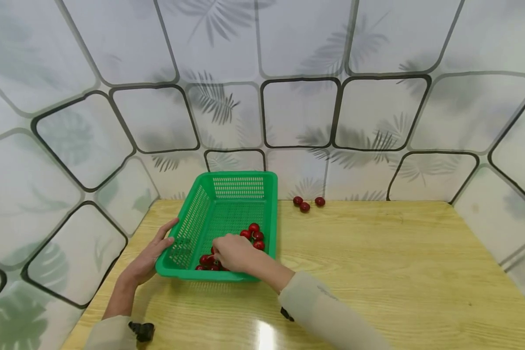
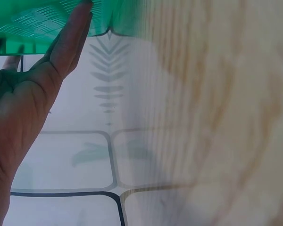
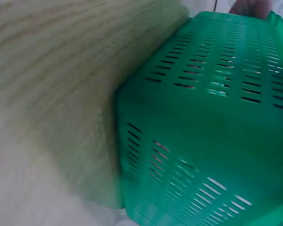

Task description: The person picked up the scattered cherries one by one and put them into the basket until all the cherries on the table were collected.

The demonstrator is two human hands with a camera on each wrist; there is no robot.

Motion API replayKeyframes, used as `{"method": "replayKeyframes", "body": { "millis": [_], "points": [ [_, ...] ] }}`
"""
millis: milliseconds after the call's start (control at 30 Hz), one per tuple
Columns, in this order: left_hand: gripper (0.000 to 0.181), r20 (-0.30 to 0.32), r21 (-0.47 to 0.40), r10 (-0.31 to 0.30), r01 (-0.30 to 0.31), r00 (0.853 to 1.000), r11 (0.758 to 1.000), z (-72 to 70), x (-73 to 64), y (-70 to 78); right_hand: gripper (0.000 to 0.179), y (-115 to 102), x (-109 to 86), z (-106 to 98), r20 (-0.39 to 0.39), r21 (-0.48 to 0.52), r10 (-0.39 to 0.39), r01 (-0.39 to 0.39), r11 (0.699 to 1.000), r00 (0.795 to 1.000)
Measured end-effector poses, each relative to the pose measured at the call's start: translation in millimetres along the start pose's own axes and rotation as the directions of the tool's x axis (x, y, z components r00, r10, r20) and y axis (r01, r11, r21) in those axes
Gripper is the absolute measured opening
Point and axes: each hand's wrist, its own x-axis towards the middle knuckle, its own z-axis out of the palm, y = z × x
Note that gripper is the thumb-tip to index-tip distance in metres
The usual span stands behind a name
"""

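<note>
A green plastic basket [image 1: 271, 214] with slotted walls stands on the table. Dark red cherries [image 1: 253, 227] lie inside, along its near end and right side. My left hand [image 1: 150, 255] is at the outer left wall, its fingers straight against the basket near the rim. In the left wrist view, the fingers [image 2: 68, 42] lie along the green wall. My right hand [image 1: 236, 253] reaches over the near right corner into the basket, fingers curled down and pinching at a cherry [image 1: 213, 250] among the others. Its fingertips are partly hidden. The right wrist view shows the basket's outer walls [image 3: 193, 122].
Three loose cherries [image 1: 305, 207] lie on the wooden table [image 1: 376, 257] at the back edge, right of the basket. Patterned white cloth or panel walls [image 1: 297, 112] rise behind the table and at both sides.
</note>
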Motion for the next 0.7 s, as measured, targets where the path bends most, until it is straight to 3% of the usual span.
{"method": "replayKeyframes", "body": {
  "millis": [233,433,700],
  "points": [
    [0.058,0.023,-0.039,0.007,-0.006,1.0,0.999,-0.9,-0.3,0.3,0.027,6,9.9,10,0.0,0.096,-0.052,0.052,0.994,0.999],
    [0.058,0.022,-0.037,0.009,-0.008,1.0,0.999,-0.2,-0.4,0.6,0.028,7,10.7,12,-0.04,0.047,-0.075,0.077,0.996,0.996],
    [0.057,0.027,-0.044,0.022,-0.02,0.999,0.999,1.2,-0.5,1.0,0.012,7,10.0,12,-0.077,0.014,-0.109,0.111,0.994,0.991]
  ]
}}
